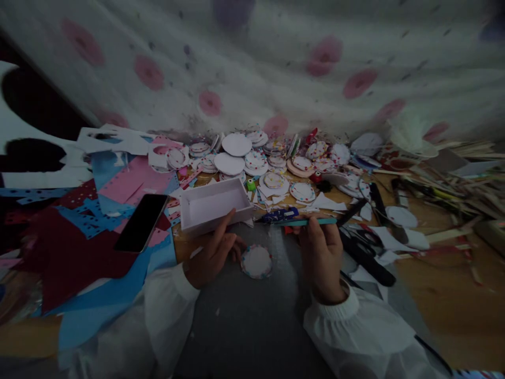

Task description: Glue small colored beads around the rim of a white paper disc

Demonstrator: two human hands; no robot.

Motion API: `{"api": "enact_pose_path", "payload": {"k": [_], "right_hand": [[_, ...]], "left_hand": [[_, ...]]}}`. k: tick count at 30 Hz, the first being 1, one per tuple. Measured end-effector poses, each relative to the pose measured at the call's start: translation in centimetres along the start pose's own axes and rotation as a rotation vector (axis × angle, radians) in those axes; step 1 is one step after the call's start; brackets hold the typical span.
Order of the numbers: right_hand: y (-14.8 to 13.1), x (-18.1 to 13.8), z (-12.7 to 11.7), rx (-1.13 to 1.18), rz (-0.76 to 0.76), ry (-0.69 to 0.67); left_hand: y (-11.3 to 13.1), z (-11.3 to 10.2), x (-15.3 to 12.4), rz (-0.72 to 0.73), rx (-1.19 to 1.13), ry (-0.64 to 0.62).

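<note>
My left hand (213, 252) rests on the grey mat (252, 316), fingers curled loosely, its tips touching the edge of a small white paper disc with coloured dots (256, 261); its forefinger reaches up to the rim of an open white box (215, 205). My right hand (321, 252) is closed round a thin teal pen-like tool (305, 222), held level and pointing left. Both wrists wear white sleeves.
A black phone (141, 222) lies on red, blue and pink paper sheets (79, 247) at the left. Several decorated white discs (272, 158) pile up at the back. Black scissors (365, 252), paper scraps and wooden sticks (453, 189) cover the right. A spotted white cloth (252, 63) hangs behind.
</note>
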State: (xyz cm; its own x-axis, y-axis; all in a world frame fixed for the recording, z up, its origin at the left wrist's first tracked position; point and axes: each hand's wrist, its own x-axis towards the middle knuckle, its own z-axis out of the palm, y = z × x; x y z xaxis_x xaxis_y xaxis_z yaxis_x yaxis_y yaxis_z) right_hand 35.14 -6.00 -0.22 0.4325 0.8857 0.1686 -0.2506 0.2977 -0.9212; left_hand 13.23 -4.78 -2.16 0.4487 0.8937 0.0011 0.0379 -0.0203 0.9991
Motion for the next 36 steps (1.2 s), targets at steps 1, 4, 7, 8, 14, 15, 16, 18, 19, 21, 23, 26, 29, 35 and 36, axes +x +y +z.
{"api": "enact_pose_path", "payload": {"k": [1, 4, 7, 8, 14, 15, 16, 18, 19, 21, 23, 26, 29, 35, 36], "right_hand": [[-0.1, 0.1, 0.1, 0.012, 0.009, 0.001], [-0.2, 0.1, 0.3, 0.006, 0.02, 0.01], [0.0, 0.1, 0.3, 0.003, 0.026, 0.01], [0.1, 0.0, 0.2, 0.003, 0.028, 0.005], [0.7, 0.1, -0.2, -0.042, 0.015, -0.012], [0.8, 0.1, -0.3, -0.058, 0.005, -0.012], [0.8, 0.1, -0.3, -0.074, -0.001, -0.013], [0.8, 0.0, -0.3, -0.093, 0.001, -0.016], [0.7, 0.0, -0.4, -0.098, 0.005, -0.017], [0.6, 0.0, -0.4, -0.112, 0.003, -0.023], [0.5, 0.0, -0.4, -0.135, -0.017, -0.037], [0.4, 0.0, -0.3, -0.175, -0.062, -0.069], [0.0, 0.3, 0.4, -0.25, -0.14, -0.096], [-1.5, 1.2, 3.1, -0.465, -0.315, -0.248], [-1.6, 1.4, 3.6, -0.497, -0.336, -0.294]], "left_hand": [[-0.1, 0.0, 0.0, 0.013, 0.025, -0.001], [-0.4, -0.1, -0.1, 0.045, 0.101, -0.012], [-0.5, -0.2, -0.1, 0.05, 0.13, -0.024], [-0.4, -0.2, 0.0, 0.049, 0.129, -0.026], [0.3, 0.0, -0.1, 0.017, 0.149, -0.019], [0.4, 0.1, -0.2, 0.016, 0.153, -0.024], [0.4, 0.1, -0.2, 0.016, 0.156, -0.032], [0.5, 0.2, -0.2, 0.012, 0.167, -0.042], [0.4, 0.2, -0.2, 0.009, 0.176, -0.043], [0.4, 0.2, -0.3, 0.006, 0.205, -0.044], [0.4, 0.2, -0.3, 0.004, 0.261, -0.045], [0.5, 0.2, -0.5, 0.012, 0.388, -0.034], [0.7, 0.2, -0.6, 0.034, 0.494, -0.024], [0.4, 0.6, -0.5, 0.104, 0.582, -0.031], [0.2, 0.7, -0.6, 0.122, 0.584, -0.031]]}}
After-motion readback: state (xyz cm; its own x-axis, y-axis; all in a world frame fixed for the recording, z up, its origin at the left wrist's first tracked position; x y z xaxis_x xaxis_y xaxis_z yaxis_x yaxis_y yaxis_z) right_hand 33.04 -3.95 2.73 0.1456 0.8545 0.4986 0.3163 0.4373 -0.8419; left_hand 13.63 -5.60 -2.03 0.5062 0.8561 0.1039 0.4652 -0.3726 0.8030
